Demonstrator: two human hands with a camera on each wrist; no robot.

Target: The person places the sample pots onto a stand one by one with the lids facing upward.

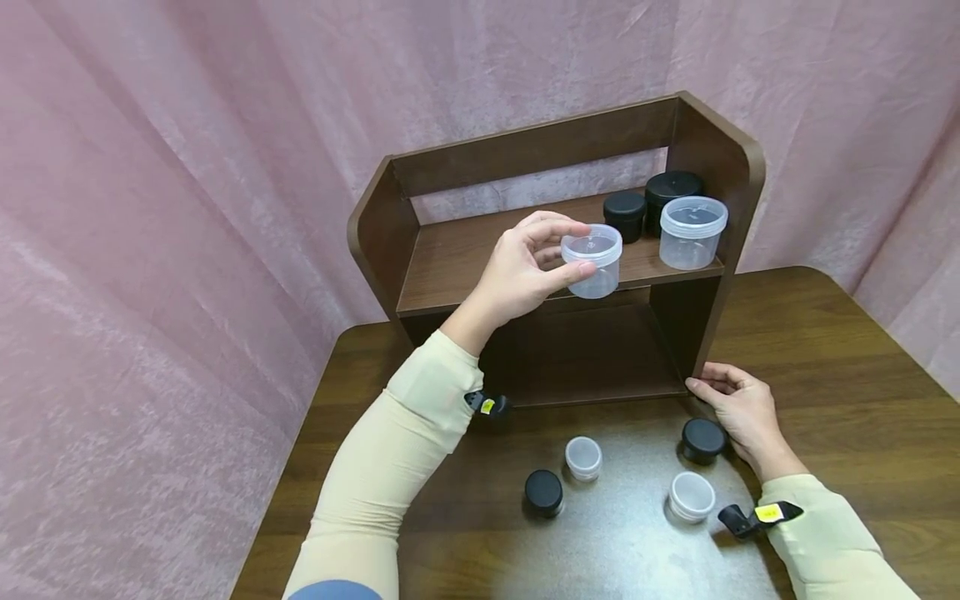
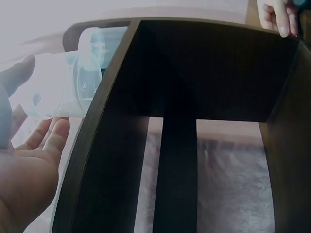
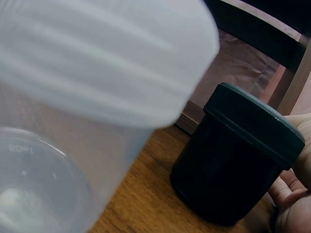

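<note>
My left hand (image 1: 519, 265) holds a clear plastic jar (image 1: 596, 282) with a translucent lid, thumb and fingers around its sides. The jar is in front of the upper board of a brown wooden shelf (image 1: 480, 258). In the left wrist view, the same jar (image 2: 65, 90) is beside the shelf board. My right hand (image 1: 742, 412) grips the lower right front corner of the shelf, thumb at its front edge. On the upper board, at the right, stand a larger clear jar (image 1: 692, 246), a small black jar (image 1: 624, 217) and a bigger black jar (image 1: 675, 185).
On the table (image 1: 832, 367), in front of the shelf, stand a black-lidded jar (image 1: 543, 492), a small white-lidded jar (image 1: 583, 457), another white-lidded jar (image 1: 691, 497) and a black jar (image 1: 702, 439) near my right wrist. A pink curtain (image 1: 225, 167) hangs behind.
</note>
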